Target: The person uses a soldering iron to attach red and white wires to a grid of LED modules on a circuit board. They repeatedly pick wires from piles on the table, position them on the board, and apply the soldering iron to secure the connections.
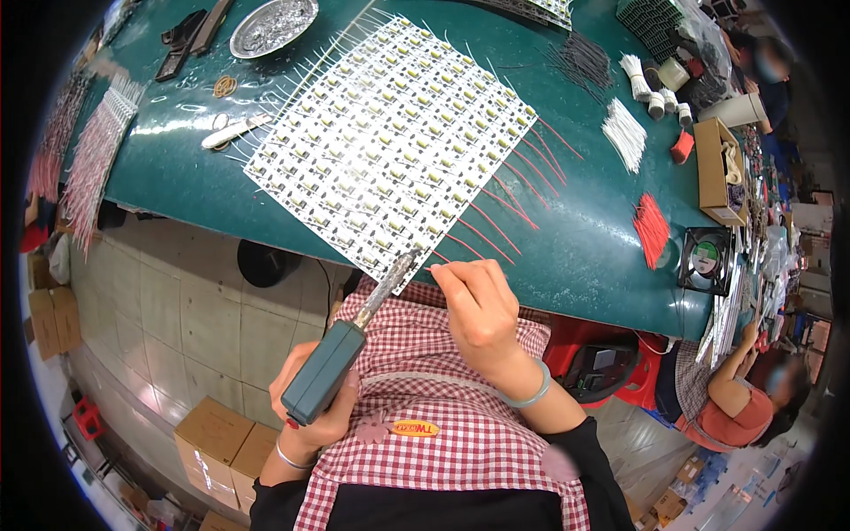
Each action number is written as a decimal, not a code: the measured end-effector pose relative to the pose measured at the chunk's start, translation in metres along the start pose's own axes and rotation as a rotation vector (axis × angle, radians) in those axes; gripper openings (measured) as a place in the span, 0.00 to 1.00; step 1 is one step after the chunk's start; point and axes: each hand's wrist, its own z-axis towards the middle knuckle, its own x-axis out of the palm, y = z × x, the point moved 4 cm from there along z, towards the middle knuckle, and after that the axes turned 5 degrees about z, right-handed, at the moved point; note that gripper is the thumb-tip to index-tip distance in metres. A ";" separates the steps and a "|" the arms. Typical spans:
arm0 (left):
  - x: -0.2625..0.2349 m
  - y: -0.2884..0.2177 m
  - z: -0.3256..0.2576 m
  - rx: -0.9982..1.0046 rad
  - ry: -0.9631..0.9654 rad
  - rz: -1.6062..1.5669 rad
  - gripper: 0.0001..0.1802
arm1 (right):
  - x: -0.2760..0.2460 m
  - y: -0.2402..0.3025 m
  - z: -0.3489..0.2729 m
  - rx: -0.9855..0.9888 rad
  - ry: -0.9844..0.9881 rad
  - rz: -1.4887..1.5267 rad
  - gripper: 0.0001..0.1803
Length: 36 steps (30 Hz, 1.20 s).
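Green felt covers the bench, and I take it in from my left. Far left, bundles of red-and-white wires lie over its edge. Behind them sit a black tool, a metal dish of solder scraps and a rubber band.

My left hand is wrapped shut round the teal grip of the iron. Its metal shaft slants up and to the right, and the tip rests at the near corner of the board panel. That white panel lies tilted in the middle of the bench, rows of small parts on it, with white leads along its left edge and red leads along its right.

My right hand is just beside the tip, fingers pinched together on a thin red wire at the panel's near edge. A pale bangle circles that wrist.

Further right lie white wire bundles, a red bundle, a cardboard box and a small fan. At the far right another person in red sits at the bench.
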 end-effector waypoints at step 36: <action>-0.002 0.000 -0.007 -0.047 0.071 0.035 0.14 | 0.013 0.001 -0.008 0.100 -0.028 0.018 0.16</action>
